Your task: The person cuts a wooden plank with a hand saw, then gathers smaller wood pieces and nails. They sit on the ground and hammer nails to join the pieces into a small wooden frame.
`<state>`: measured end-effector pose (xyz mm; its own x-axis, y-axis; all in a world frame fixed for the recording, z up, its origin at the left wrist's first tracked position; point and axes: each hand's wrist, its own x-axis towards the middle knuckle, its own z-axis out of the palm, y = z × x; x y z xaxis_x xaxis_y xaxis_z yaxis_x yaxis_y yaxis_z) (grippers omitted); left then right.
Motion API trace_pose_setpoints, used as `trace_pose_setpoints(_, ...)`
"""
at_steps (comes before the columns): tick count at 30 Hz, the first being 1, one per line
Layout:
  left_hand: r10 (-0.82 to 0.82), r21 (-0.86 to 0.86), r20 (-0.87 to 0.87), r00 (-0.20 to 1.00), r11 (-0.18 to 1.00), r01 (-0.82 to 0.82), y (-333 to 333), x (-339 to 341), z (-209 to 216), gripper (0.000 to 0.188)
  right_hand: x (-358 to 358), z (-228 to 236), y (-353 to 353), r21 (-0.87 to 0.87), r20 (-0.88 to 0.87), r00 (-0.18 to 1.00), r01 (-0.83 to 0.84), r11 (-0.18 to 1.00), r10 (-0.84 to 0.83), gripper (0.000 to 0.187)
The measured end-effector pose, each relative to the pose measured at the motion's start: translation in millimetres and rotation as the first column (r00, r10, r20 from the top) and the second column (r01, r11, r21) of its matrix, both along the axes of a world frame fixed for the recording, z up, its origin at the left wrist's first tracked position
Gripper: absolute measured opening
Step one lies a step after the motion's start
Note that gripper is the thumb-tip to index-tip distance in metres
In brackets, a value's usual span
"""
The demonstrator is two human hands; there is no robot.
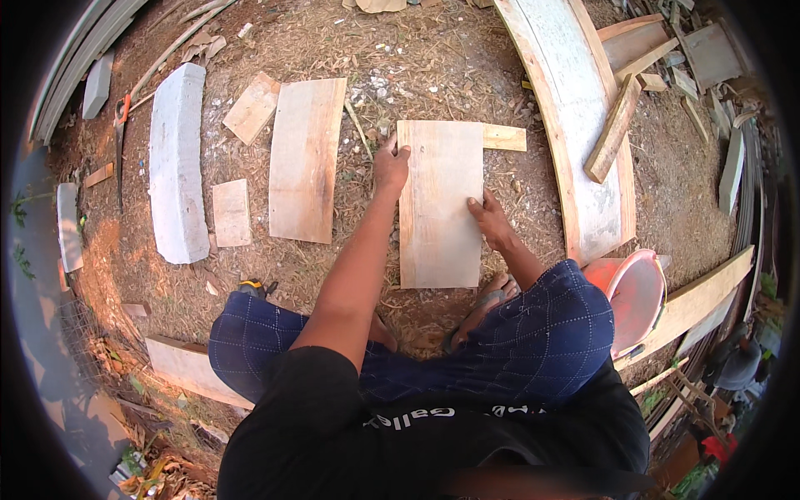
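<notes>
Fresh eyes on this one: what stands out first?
Probably the pale wooden board at the centre, held by the left hand at its upper left edge and the right hand on its right edge. Next come the long whitish block at left and the reddish bucket at right.

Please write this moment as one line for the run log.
left hand: holds wooden board, left edge near top; right hand: holds same board, right edge; right side: reddish bucket; far left: handsaw

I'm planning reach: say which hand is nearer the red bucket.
Right. The right hand is left of the red bucket, at the right edge of the board; the left hand is farther left.
</notes>
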<state>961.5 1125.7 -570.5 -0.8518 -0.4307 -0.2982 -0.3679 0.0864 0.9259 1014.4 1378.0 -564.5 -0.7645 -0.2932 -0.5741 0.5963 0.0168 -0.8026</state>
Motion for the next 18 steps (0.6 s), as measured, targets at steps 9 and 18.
trace_pose_setpoints(9,-0.083,-0.130,0.086,0.993,0.987,0.093,-7.0,-0.5,-0.8,0.053,4.0,-16.7,-0.6,0.043,-0.033,0.999,0.010,0.999,-0.008,0.049)
trace_pose_setpoints(18,-0.056,-0.192,0.115,0.992,0.978,0.078,-11.7,-2.1,-22.5,0.057,5.7,-8.3,-6.0,-0.028,0.036,0.999,0.001,1.000,0.000,0.047)
